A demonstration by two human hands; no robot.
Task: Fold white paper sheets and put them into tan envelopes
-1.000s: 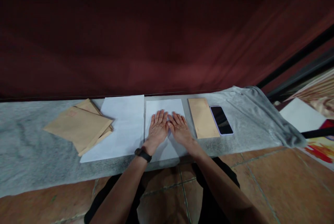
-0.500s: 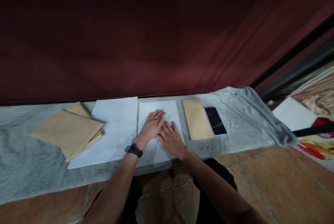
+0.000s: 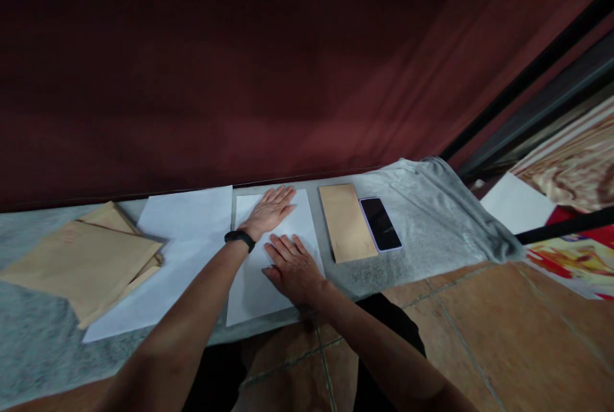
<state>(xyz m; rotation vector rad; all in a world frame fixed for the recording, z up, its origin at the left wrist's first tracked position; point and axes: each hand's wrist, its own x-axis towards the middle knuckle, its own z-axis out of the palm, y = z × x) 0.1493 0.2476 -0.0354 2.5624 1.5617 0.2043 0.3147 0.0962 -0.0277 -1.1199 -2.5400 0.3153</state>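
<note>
A white sheet of paper [image 3: 254, 300] lies flat in front of me on a grey cloth. My left hand [image 3: 270, 210], with a black band on its wrist, rests palm down on the sheet's far part, fingers out to the right. Nearer to me, my right hand [image 3: 293, 266] presses flat on the same sheet, its fingers spread. Neither hand holds anything. Left of the sheet are more white paper [image 3: 192, 226] and several brown envelopes [image 3: 105, 258] overlapping it. To the right lies a single brown envelope [image 3: 348, 223].
A phone [image 3: 380, 223] with a pale purple edge lies beside the single envelope. The grey cloth [image 3: 432, 220] covers a long, narrow surface against a dark red backdrop [image 3: 288, 79]. A black bar [image 3: 566, 226] and printed sheets [image 3: 575, 258] are at the right, above a tiled floor [image 3: 503, 316].
My hands have moved apart: the left is farther up the sheet, the right lower and nearer to me. The whole view has shifted, so the objects appear farther left.
</note>
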